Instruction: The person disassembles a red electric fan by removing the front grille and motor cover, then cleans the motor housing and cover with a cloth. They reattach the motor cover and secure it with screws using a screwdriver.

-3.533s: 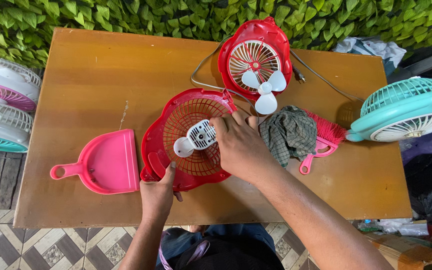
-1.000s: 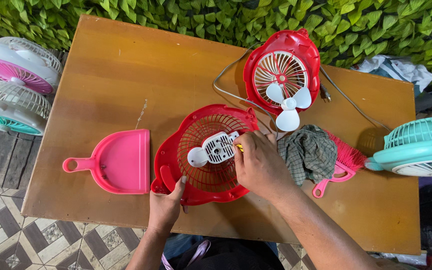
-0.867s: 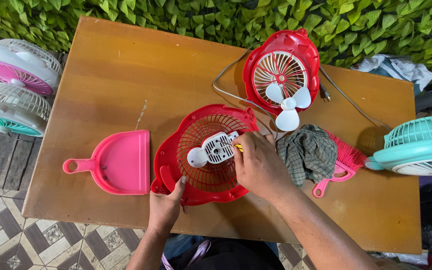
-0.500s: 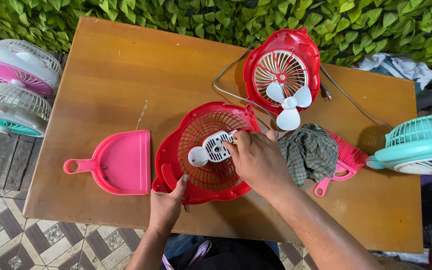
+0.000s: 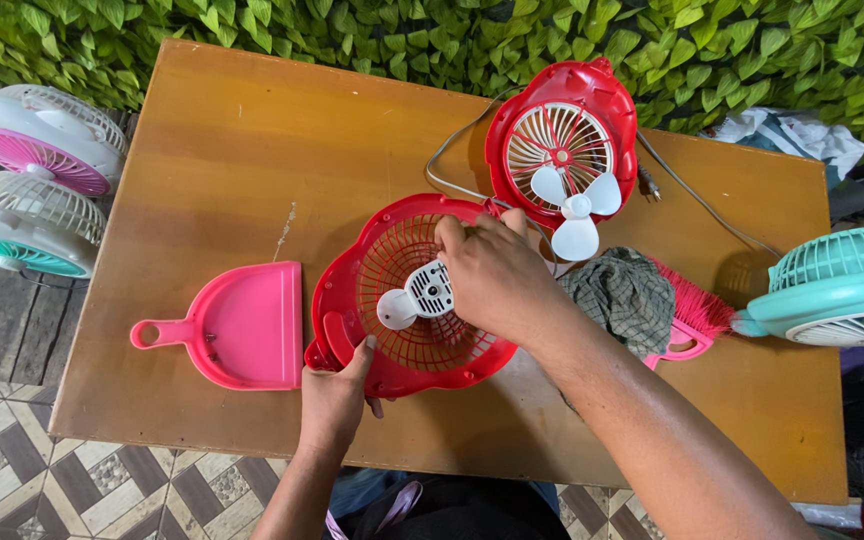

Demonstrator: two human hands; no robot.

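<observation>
While left hand (image 5: pixel 332 400) steadies red fan grille (image 5: pixel 407 300), right hand (image 5: pixel 497 280) seemingly covers it.

A pink dustpan (image 5: pixel 242 325), a checked cloth (image 5: pixel 624 296), a pink brush (image 5: pixel 697 322) and a teal fan (image 5: pixel 837 287) lie on the wooden table (image 5: pixel 212 150).

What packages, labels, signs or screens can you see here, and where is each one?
None in view: no package, label, sign or screen shows. On the wooden table there are only fan parts, a pink dustpan and a cloth.
</observation>
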